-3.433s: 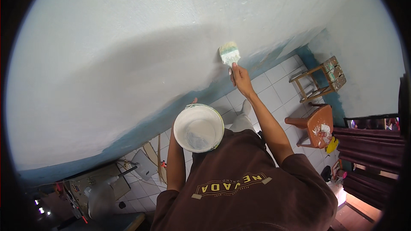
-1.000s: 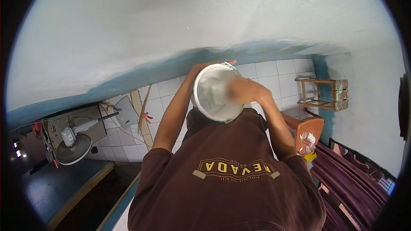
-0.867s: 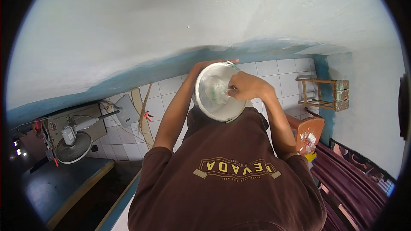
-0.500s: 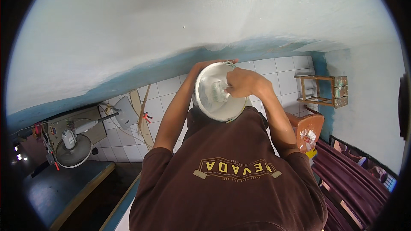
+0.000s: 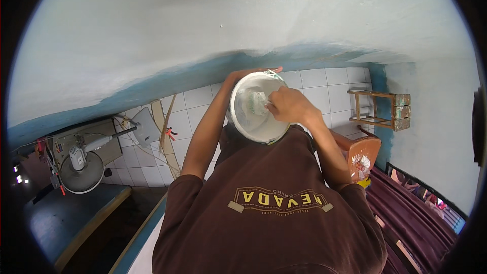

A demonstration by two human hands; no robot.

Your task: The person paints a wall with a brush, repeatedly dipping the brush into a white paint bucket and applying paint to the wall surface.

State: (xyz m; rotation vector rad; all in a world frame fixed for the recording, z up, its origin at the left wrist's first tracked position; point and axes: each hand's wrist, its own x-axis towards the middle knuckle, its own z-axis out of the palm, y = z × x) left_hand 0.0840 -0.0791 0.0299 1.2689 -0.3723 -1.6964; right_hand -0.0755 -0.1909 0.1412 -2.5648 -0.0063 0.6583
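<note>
Observing a round, white-walled bucket (image 5: 256,133) held up in front of the torso, over the tiled floor; whether its lower side touches the shirt (image 5: 274,172) cannot be told. Its rim is circular, uneven with pale paint; the inner wall is smooth and coated in a whitish film.

Right hand (image 5: 290,105): over the bucket's right side, fingers folded together, pinching the handle of a flat, broad brush (image 5: 257,103). Brush head lies inside the bucket, whitish with greenish streaks; bristle detail is too blurred to read.

Left hand (image 5: 244,72): curved around the bucket's far side, mostly hidden; fingertips jut past the rim. Exact grip cannot be told.

Beyond: wall (image 5: 177,30), pale grey-white, faintly bumpy, with a ragged-edged blue band (image 5: 162,86) along its base. Floor (image 5: 314,78): glossy white square tiles. To the right, a slatted wooden stool (image 5: 402,111) blotched with paint, near an orange-brown chair (image 5: 373,147) bearing a crumpled white item (image 5: 360,166). Farther down, a pleated maroon curtain (image 5: 406,208).
</note>
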